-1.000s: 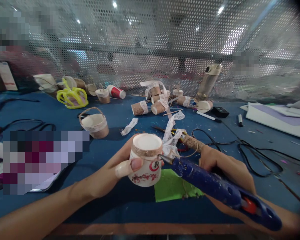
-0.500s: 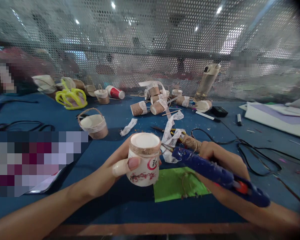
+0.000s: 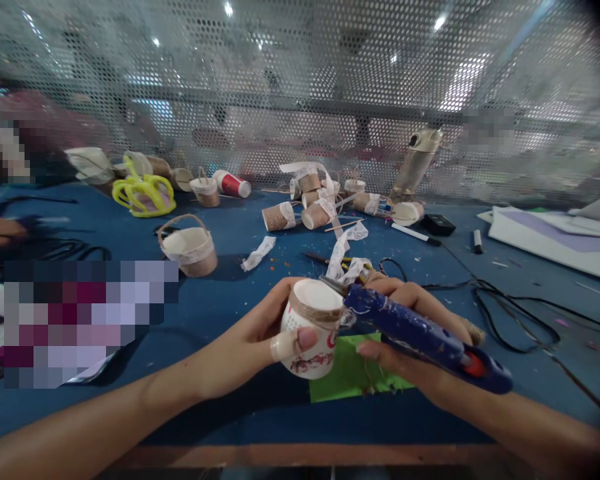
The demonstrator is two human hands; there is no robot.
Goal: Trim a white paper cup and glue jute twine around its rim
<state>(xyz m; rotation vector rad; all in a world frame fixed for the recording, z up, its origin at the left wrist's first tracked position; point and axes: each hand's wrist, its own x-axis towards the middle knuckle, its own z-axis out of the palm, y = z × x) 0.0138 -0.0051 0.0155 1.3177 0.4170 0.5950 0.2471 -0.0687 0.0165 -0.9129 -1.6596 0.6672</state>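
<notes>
My left hand [image 3: 253,343] is closed round a white paper cup [image 3: 307,357] with a pink blossom print, its thumb on the near side. Brown twine [image 3: 314,313] is wound in a band just below the cup's rim, and the cup tilts slightly. In my right hand [image 3: 430,393] is a blue hot glue gun [image 3: 405,323]. Its metal nozzle [image 3: 334,285] is at the cup's far right rim; whether they touch I cannot tell. A roll of twine [image 3: 474,331] shows partly behind my right hand. Beneath the hands lies a green sheet [image 3: 347,380].
White lace [image 3: 340,260] and scissors [image 3: 316,259] lie beyond the cup. A twine-wrapped basket [image 3: 197,260] stands left, near a yellow crown-like piece [image 3: 147,200]. Several wrapped cups [image 3: 317,215] lie behind. Black cables [image 3: 505,333] run right. Another person's hand [image 3: 3,231] is far left.
The cup and my left hand have shifted right and tilted. The glue gun's nozzle has moved from the cup's front to its far side. Another person's hand has appeared at left.
</notes>
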